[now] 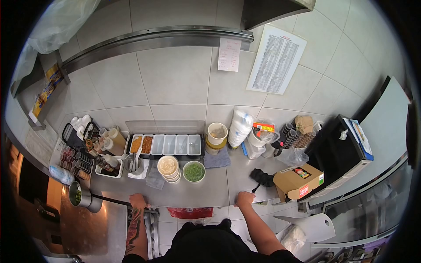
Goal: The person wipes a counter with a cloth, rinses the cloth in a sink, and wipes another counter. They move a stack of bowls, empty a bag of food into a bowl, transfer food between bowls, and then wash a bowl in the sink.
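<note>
My left hand (138, 200) is closed on the front edge of the steel counter (206, 193), left of centre. My right hand (244, 198) is curled over the same edge further right, below a bundled black cloth-like item (262, 177). Between the hands, further back, stand stacked white tubs (168, 166) with a pale content on top and a white tub of chopped greens (194, 171). Behind them is a topping rail (170, 144) of white inserts, two with orange-brown food. The finger details are small.
A metal pot (90, 202) and sauce bottles (115, 138) stand left, near stacked lidded cups (79, 164). Rightward are a cardboard box (298, 182), a plastic-wrapped stack (240, 127) and a black cabinet (337, 153). A white chair (322, 228) stands on the floor at right.
</note>
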Motion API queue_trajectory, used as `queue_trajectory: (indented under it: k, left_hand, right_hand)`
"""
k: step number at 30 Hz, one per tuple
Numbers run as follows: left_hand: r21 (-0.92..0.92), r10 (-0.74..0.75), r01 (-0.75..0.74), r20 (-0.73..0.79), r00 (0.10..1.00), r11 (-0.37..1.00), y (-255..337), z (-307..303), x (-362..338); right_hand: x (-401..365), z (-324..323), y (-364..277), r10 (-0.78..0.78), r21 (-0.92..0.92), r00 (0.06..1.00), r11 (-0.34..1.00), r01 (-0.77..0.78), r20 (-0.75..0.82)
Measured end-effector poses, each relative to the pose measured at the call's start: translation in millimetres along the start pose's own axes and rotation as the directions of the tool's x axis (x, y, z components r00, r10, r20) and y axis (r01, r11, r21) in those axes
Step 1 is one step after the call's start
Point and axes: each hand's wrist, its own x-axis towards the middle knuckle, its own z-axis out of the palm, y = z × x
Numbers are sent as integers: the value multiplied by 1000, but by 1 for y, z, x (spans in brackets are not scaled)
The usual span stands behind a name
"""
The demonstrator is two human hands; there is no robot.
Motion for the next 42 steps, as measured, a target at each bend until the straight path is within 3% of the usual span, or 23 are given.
queue_trajectory:
  k: [23, 26, 42]
  left_hand:
    - [9, -40, 40, 19, 999, 999, -1, 14, 10]
    - [0, -35, 35, -2, 999, 999, -2, 15, 10]
    - [15, 13, -13, 2, 1000, 1000, 1, -4, -3]
  right_hand:
    - [7, 5, -2, 29, 1, 1000, 1000, -29, -1]
    - [18, 11, 1, -34, 41, 998, 999, 32, 57]
    - [1, -12, -4, 38, 13, 996, 999, -39, 85]
